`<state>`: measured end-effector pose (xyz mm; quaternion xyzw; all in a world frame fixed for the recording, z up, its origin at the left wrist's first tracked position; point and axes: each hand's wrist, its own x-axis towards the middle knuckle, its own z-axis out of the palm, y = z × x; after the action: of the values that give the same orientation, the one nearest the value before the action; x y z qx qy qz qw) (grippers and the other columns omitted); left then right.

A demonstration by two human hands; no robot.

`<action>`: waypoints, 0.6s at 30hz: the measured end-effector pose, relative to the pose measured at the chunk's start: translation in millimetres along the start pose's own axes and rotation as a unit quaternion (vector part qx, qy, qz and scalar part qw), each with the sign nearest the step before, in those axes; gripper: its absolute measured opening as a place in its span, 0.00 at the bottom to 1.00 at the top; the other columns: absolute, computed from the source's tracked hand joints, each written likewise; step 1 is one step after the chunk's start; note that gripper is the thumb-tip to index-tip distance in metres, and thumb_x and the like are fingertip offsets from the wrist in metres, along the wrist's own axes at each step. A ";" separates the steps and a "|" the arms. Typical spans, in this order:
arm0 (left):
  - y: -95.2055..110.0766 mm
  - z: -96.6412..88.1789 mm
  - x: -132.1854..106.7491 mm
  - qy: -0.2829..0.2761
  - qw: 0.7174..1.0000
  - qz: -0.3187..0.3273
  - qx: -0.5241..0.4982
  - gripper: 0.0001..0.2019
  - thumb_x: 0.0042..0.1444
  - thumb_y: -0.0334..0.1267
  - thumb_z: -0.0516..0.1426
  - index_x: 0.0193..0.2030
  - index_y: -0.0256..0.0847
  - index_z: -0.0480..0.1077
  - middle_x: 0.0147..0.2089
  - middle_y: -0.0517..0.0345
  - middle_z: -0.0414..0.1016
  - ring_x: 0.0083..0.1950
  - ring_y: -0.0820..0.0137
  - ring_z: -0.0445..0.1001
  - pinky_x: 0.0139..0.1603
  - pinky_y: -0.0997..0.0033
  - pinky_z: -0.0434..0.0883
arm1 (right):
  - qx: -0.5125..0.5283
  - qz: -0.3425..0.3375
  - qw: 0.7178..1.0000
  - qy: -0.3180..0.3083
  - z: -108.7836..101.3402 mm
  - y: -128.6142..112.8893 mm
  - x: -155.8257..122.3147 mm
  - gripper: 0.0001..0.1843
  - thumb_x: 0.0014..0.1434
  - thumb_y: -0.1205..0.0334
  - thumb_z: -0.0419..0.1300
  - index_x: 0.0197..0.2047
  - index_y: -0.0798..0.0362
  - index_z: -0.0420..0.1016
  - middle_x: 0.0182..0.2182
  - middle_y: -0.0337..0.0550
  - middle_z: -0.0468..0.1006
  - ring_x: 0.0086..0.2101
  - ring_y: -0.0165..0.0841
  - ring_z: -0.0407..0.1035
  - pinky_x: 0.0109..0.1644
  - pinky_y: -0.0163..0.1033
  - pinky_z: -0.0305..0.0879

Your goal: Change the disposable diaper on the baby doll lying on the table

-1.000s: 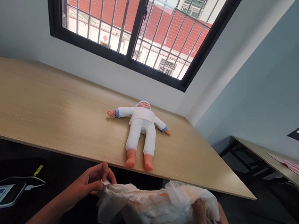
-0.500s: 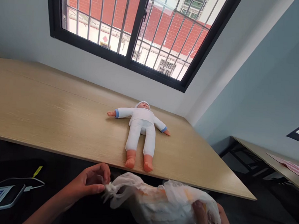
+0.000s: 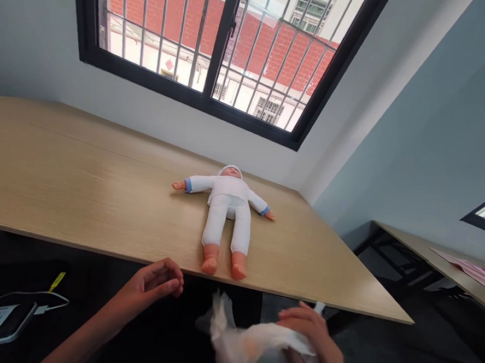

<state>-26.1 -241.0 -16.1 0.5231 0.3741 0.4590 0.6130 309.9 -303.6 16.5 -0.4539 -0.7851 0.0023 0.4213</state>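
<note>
My right hand (image 3: 313, 336) grips a thin, see-through white plastic bag (image 3: 253, 341), blurred by motion, below the table's front edge. Something pale with an orange patch shows through the plastic; its kind cannot be made out. Left of the bag, my left hand (image 3: 160, 282) is loosely curved with nothing in it, just in front of the table edge and apart from the bag. A baby doll (image 3: 228, 208) in white clothes with blue cuffs lies on its back on the wooden table (image 3: 102, 195), arms spread and bare feet toward me.
A phone-like device (image 3: 1, 325) with a white cable (image 3: 54, 296) and yellow tag is at lower left. A barred window (image 3: 206, 97) sits above the table. At right, another table (image 3: 419, 247) bears a pink striped cloth (image 3: 467, 268).
My left hand has let go of the bag's gathered end. The bag has swung down and left, hanging from my right hand, which has moved left and up. The doll lies as before.
</note>
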 end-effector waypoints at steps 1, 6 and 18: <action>4.9 5.0 2.7 0.024 1.000 0.001 -0.006 0.18 0.51 0.53 0.66 0.39 0.41 0.73 0.39 0.55 0.78 0.43 0.64 0.75 0.49 0.67 0.69 | 0.012 0.001 0.998 -0.062 5.6 -2.0 6.4 0.06 0.62 0.56 0.61 0.38 0.42 0.80 0.42 0.40 0.81 0.46 0.36 0.75 0.56 0.39 0.67; 25.8 26.5 27.8 0.121 0.981 -0.018 -0.150 0.26 0.54 0.42 0.65 0.59 0.45 0.66 0.64 0.51 0.69 0.69 0.61 0.62 0.67 0.65 0.62 | 0.072 0.132 0.966 -0.209 48.5 -18.1 33.6 0.09 0.64 0.55 0.59 0.37 0.47 0.78 0.58 0.47 0.69 0.60 0.39 0.64 0.59 0.40 0.64; 30.5 49.7 80.4 0.028 0.907 -0.197 -0.372 0.12 0.69 0.36 0.46 0.45 0.35 0.68 0.37 0.52 0.77 0.35 0.69 0.78 0.38 0.71 0.75 | 0.209 0.096 0.966 -0.115 76.1 -11.0 40.3 0.09 0.62 0.55 0.61 0.35 0.49 0.78 0.51 0.49 0.70 0.57 0.37 0.65 0.58 0.38 0.64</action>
<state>39.3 -178.1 24.3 0.1598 0.2889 0.4494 0.8301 242.2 -252.4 -1.9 -0.4261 -0.7629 0.2592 0.4114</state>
